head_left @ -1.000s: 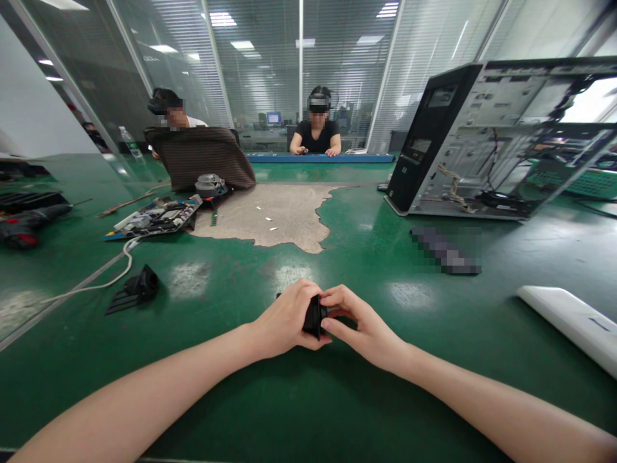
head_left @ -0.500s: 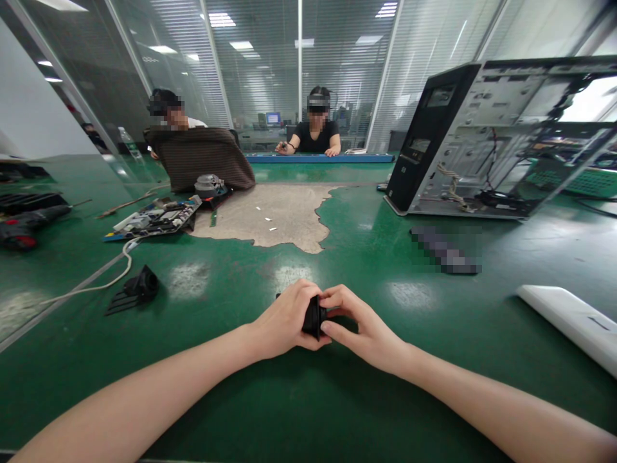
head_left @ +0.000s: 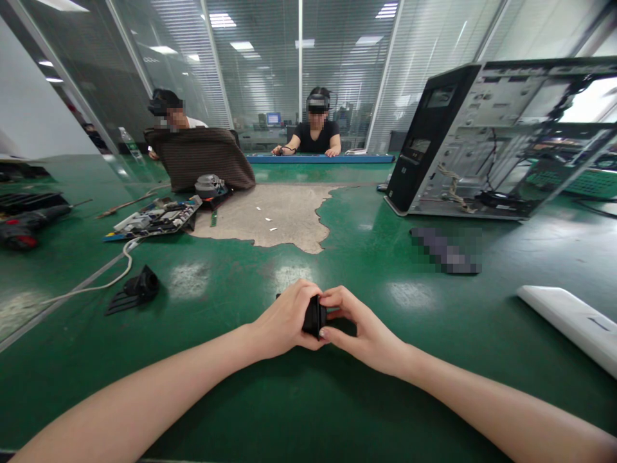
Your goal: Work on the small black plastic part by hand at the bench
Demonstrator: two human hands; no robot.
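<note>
A small black part is held between my two hands over the green table, low in the middle of the view. Wrapped round its left side is my left hand, which hides much of it. My right hand grips the right edge with thumb and fingertips. To the left, another black plastic piece with thin prongs lies on the table, touched by neither hand.
An open computer case stands at the right, with a white object nearer me. A circuit board, a cable and a drill lie left. Two people sit across the table, near a brown cloth-covered object.
My hands and the black part have barely moved; my right thumb has shifted slightly. Across the table, one person's hand has moved a little left.
</note>
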